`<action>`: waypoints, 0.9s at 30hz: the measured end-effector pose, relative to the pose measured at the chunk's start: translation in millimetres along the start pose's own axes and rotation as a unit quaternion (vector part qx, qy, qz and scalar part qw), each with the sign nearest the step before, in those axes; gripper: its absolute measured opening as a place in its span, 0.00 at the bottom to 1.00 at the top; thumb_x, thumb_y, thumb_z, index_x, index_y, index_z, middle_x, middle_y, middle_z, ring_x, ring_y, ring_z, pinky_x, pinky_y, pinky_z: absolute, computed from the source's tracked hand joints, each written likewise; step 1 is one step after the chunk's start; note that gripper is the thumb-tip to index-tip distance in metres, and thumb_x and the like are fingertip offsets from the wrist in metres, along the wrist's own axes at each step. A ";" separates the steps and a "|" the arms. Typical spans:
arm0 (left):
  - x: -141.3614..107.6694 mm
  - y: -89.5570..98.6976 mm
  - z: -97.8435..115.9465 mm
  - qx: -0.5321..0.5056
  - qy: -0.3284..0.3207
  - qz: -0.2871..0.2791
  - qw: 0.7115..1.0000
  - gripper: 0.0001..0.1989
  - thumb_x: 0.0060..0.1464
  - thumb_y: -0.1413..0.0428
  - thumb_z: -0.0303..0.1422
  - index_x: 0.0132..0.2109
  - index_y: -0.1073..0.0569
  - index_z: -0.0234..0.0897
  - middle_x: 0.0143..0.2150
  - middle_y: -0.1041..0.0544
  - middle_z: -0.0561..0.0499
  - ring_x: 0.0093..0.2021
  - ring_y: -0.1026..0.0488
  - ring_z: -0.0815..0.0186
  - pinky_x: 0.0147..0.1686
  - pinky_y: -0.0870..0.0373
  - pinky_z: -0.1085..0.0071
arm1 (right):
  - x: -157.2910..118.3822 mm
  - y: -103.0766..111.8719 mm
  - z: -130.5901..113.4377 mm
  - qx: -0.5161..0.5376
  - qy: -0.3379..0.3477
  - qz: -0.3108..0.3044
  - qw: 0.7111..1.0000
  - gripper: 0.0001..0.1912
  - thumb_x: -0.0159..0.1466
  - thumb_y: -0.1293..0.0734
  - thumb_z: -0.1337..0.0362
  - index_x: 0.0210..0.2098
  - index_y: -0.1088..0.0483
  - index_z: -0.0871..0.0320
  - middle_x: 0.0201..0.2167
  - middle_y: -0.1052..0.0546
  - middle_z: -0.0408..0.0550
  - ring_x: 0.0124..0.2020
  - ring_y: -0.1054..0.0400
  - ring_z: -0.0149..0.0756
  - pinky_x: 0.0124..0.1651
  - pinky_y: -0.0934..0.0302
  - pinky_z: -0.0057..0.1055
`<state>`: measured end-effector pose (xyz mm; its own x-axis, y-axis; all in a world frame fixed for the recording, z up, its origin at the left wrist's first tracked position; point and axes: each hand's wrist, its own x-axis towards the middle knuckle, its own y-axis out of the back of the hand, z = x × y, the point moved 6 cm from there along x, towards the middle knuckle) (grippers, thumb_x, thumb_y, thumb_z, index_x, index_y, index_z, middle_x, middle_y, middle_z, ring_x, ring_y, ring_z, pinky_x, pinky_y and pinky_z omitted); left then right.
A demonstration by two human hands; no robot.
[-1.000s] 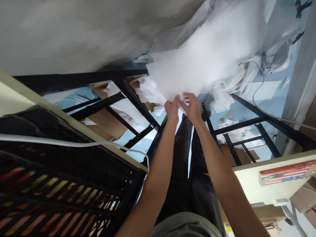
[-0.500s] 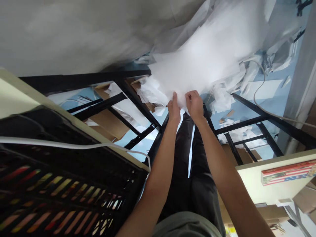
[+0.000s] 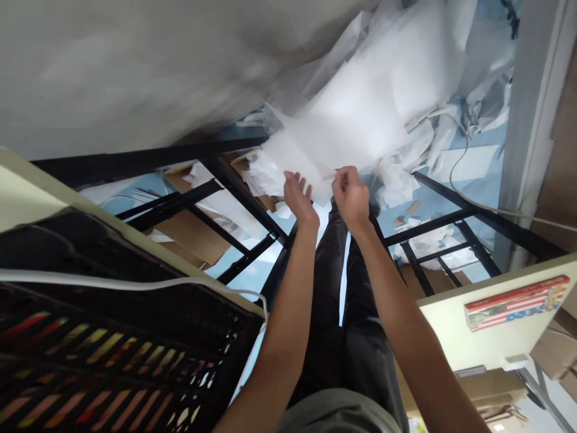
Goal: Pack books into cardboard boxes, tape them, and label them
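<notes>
A large translucent white sheet point(image 3: 356, 120) spreads away from me at the upper middle, its near edge by both hands. My left hand point(image 3: 298, 195) is at the sheet's near left part, palm up, fingers apart and nothing gripped. My right hand point(image 3: 350, 195) pinches the sheet's near edge between thumb and fingers. Below the hands are my legs in dark trousers point(image 3: 327, 258).
A black slatted crate point(image 3: 112, 313) with colourful items stands at lower left, a white cable point(image 3: 135, 282) across it. Black metal frames point(image 3: 243, 207) flank my legs. At right, a pale tabletop point(image 3: 500, 343) carries a red-edged box point(image 3: 516, 304). Paper scraps point(image 3: 401, 180) litter the floor.
My left hand has let go of the sheet, moved left and opened. My right hand stays at the sheet's edge. The view has shifted slightly.
</notes>
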<state>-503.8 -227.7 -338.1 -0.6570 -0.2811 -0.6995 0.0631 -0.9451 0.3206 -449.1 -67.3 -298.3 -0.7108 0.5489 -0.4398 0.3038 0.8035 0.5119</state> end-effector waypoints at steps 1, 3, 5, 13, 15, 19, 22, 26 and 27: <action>-5.2 -8.0 5.5 -0.053 0.016 -0.024 0.998 0.24 0.78 0.47 0.55 0.65 0.23 0.44 0.72 0.22 0.39 0.72 0.22 0.55 0.70 0.24 0.58 | -5.9 -1.8 -5.8 -0.003 0.013 -0.016 1.000 0.08 0.82 0.39 0.56 0.53 0.31 0.50 0.45 0.15 0.50 0.48 0.16 0.44 0.56 0.22 0.40; -13.7 -19.6 19.3 -0.065 -0.001 -0.029 0.997 0.20 0.74 0.38 0.51 0.56 0.19 0.39 0.61 0.15 0.39 0.62 0.15 0.54 0.63 0.19 0.59 | -18.4 -7.4 -14.1 -0.008 0.034 -0.040 0.999 0.08 0.82 0.39 0.58 0.53 0.29 0.50 0.48 0.15 0.51 0.51 0.17 0.45 0.59 0.22 0.40; -18.3 -25.5 26.2 -0.059 0.001 -0.006 0.998 0.14 0.70 0.33 0.43 0.48 0.19 0.37 0.54 0.13 0.40 0.55 0.13 0.54 0.60 0.18 0.59 | -28.8 -12.6 -15.8 -0.009 0.045 -0.045 0.998 0.10 0.80 0.38 0.62 0.56 0.27 0.51 0.54 0.16 0.54 0.56 0.19 0.45 0.63 0.23 0.42; -23.9 -24.9 21.7 -0.126 0.095 -0.053 0.986 0.09 0.77 0.42 0.35 0.54 0.20 0.36 0.59 0.12 0.37 0.54 0.11 0.57 0.62 0.17 0.58 | -28.6 -7.1 25.1 -0.004 -0.020 0.022 1.000 0.15 0.79 0.36 0.64 0.61 0.24 0.54 0.58 0.17 0.58 0.58 0.20 0.46 0.65 0.23 0.44; -25.1 -22.0 20.1 -0.127 0.106 -0.061 0.984 0.07 0.74 0.39 0.35 0.53 0.20 0.37 0.58 0.12 0.38 0.56 0.12 0.56 0.62 0.17 0.59 | -24.3 -1.8 28.8 -0.002 -0.019 0.025 1.000 0.12 0.80 0.37 0.63 0.55 0.23 0.55 0.54 0.16 0.57 0.55 0.20 0.46 0.65 0.24 0.44; -28.8 -18.2 18.9 -0.127 0.098 -0.064 0.985 0.11 0.67 0.33 0.39 0.50 0.19 0.38 0.59 0.12 0.37 0.60 0.13 0.50 0.62 0.17 0.54 | -19.7 6.1 22.8 -0.021 -0.009 0.028 0.999 0.11 0.76 0.34 0.66 0.55 0.22 0.53 0.56 0.18 0.56 0.61 0.24 0.49 0.72 0.29 0.49; -33.1 -16.9 18.4 -0.121 0.081 -0.055 0.988 0.09 0.65 0.37 0.36 0.48 0.18 0.37 0.54 0.11 0.39 0.57 0.12 0.52 0.61 0.16 0.55 | -18.3 1.9 15.3 -0.039 0.004 -0.004 0.999 0.22 0.71 0.30 0.70 0.63 0.24 0.53 0.66 0.23 0.60 0.71 0.31 0.55 0.79 0.37 0.58; -30.9 -13.6 13.8 -0.108 0.078 -0.015 0.991 0.10 0.65 0.39 0.36 0.44 0.16 0.36 0.51 0.11 0.42 0.53 0.12 0.54 0.57 0.15 0.59 | -15.8 -8.2 19.6 -0.053 -0.004 -0.041 0.998 0.24 0.69 0.34 0.76 0.61 0.22 0.55 0.64 0.21 0.60 0.68 0.28 0.53 0.78 0.35 0.54; -28.4 -12.8 12.2 -0.105 0.080 -0.006 0.991 0.10 0.65 0.40 0.36 0.43 0.16 0.37 0.51 0.12 0.42 0.51 0.12 0.54 0.56 0.14 0.59 | -15.1 -9.0 23.1 -0.052 -0.009 -0.039 0.998 0.23 0.69 0.36 0.77 0.59 0.21 0.56 0.61 0.19 0.60 0.65 0.26 0.51 0.76 0.34 0.53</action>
<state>-495.2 -205.6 -314.6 -0.5327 -0.2769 -0.7997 0.2225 -0.9576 0.1833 -426.5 -77.6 -313.3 -0.7179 0.4897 -0.4947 0.1788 0.8166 0.5488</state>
